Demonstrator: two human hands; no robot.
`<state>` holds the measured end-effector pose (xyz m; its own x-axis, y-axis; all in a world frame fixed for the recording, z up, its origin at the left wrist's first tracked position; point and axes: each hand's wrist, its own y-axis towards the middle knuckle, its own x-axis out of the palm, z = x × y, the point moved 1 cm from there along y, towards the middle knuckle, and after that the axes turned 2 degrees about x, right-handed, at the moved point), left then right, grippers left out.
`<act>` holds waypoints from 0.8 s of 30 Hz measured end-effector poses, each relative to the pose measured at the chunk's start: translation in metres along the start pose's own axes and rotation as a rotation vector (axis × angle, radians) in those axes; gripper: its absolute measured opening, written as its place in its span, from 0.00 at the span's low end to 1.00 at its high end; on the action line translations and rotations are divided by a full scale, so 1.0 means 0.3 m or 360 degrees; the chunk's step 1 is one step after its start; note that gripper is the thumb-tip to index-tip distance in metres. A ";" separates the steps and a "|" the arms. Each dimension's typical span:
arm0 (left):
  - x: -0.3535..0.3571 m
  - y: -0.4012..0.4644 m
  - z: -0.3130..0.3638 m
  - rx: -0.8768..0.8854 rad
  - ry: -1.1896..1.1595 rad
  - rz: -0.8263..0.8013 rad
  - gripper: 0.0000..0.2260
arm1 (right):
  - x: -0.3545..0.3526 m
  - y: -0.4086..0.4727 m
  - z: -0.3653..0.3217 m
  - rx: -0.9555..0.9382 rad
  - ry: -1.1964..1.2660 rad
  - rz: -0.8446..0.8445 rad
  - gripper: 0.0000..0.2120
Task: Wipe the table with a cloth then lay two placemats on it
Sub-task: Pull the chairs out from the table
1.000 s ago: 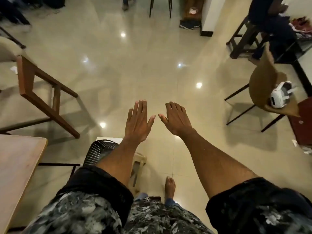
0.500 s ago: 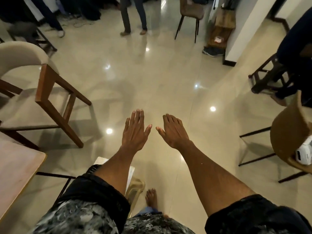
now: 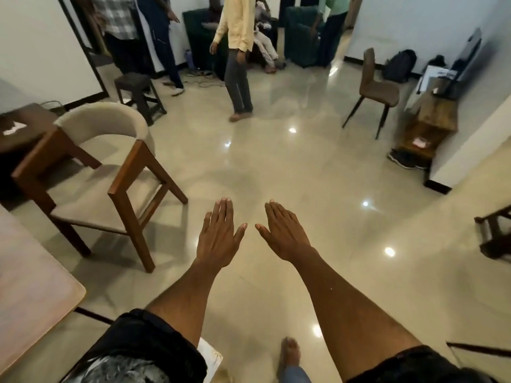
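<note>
- Two bare hands are held out over the glossy floor (image 3: 276, 167) in the head view, palms down, fingers straight and together, thumbs angled toward each other without touching.
- The left hand (image 3: 218, 239) is flat and spread, holding nothing.
- The right hand (image 3: 286, 233) is likewise flat and empty, just beside the left.
- Both forearms come out of dark short sleeves; a bare foot (image 3: 290, 355) shows on the floor at the near edge, between the arms.
- The table (image 3: 30, 294), pale-topped with a rounded corner, lies at the near left, well apart from both hands.
- No cloth or placemat can be made out anywhere in view.
- A wooden armchair (image 3: 110, 172) with a cream curved back stands on the left, just beyond the table.
- A brown chair (image 3: 373, 87) stands far right; a dark stool (image 3: 138, 92) far left.
- Several standing people occupy the far end of the room; one in a yellow shirt (image 3: 237, 20) is nearest.
</note>
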<state>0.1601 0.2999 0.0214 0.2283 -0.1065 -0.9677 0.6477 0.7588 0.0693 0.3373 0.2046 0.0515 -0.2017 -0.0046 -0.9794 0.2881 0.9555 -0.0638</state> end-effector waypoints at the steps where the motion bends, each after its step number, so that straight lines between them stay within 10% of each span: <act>1: 0.005 0.038 -0.019 -0.0034 0.0012 0.0012 0.41 | -0.001 0.058 0.006 -0.0046 -0.0001 -0.0009 0.39; 24: -0.134 0.658 -0.435 -0.1050 0.0088 0.0137 0.35 | -0.063 1.223 -0.188 -0.1063 -0.0064 -0.0196 0.40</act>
<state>0.1839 0.5380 0.0423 0.2103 -0.0084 -0.9776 0.0446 0.9990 0.0010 0.3939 0.5718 0.0573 -0.1572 -0.1236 -0.9798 -0.3772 0.9244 -0.0561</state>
